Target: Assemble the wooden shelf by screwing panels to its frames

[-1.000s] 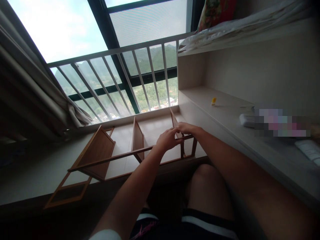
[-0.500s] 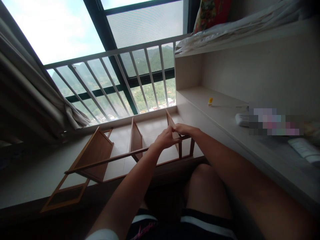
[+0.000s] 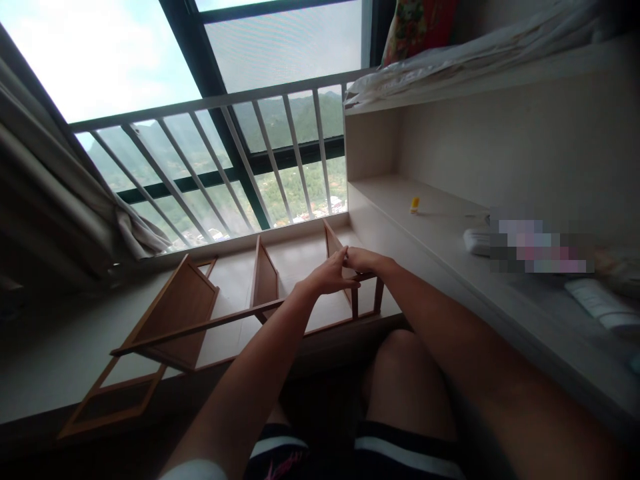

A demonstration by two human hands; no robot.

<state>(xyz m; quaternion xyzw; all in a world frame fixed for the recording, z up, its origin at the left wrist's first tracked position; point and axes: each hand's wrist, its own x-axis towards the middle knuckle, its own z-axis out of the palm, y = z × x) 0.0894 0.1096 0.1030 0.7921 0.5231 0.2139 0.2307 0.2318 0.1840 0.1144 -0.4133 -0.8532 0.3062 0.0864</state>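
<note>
1. The wooden rack (image 3: 265,279) lies on its side on the pale ledge (image 3: 231,340) below the window (image 3: 280,57), in front of the person.
2. Its long axis runs along the ledge, slanting from lower left, as I see it, up to the right. The right end lies near the counter's side wall; at the left end, an open frame (image 3: 107,399) juts past the ledge's front edge.
3. Three panels stand crosswise to that axis, splitting the rack into open bays, with the ledge showing through between them. A long rail (image 3: 200,328) joins them on the near side.
4. The left hand (image 3: 327,275) is at the rack's right end, thumb stretched by the rail, forefinger reaching up to the other hand.
5. The right hand (image 3: 364,260) bends over the right panel's near corner, fingers curled and mostly hidden. I cannot tell whether either hand's fingers grip the rack or something small between them.
6. Right of the rack, the counter (image 3: 440,230) forms an open niche. In it stand a yellow-capped bottle (image 3: 414,205), a white pack (image 3: 477,241), a pixelated item (image 3: 540,245) and a white tube (image 3: 597,303).
7. The shelf above carries crumpled plastic (image 3: 465,63) and a red patterned bag (image 3: 417,30).
8. A railing (image 3: 220,101) crosses the window; a curtain (image 3: 60,180) hangs at left.
</note>
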